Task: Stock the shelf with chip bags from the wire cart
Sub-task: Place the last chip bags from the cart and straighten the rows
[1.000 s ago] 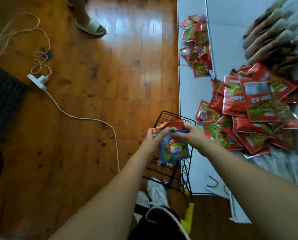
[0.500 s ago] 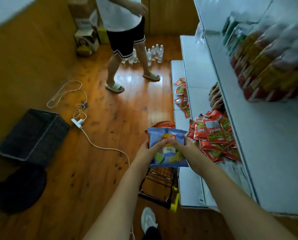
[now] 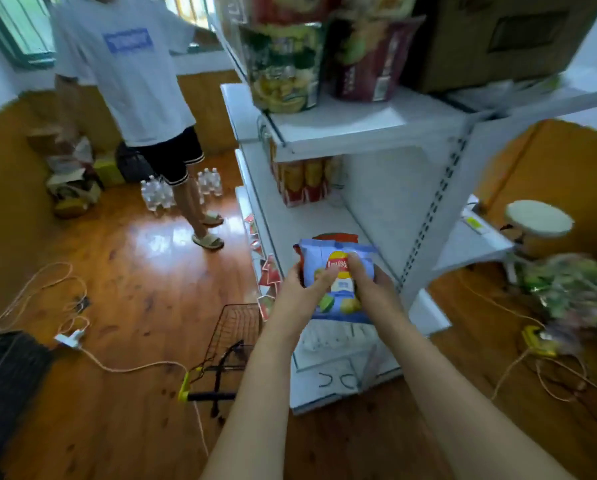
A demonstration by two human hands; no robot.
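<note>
hands together: our left hand (image 3: 298,292) and right hand (image 3: 371,289) clamped one blue chip bag (image 3: 336,271). we held it before the white shelf (image 3: 366,123), wire cart (image 3: 233,336) below.

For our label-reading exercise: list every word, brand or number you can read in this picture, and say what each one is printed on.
"Lay's": red and yellow logo on the blue chip bag held in both hands.
Blue patch on the bystander's white T-shirt: print too blurred to read.
Packages on the top shelf: labels too blurred to read.
Nothing else legible.

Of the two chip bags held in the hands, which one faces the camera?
The blue bag; the red bag sits behind it, only its top edge showing.
</note>
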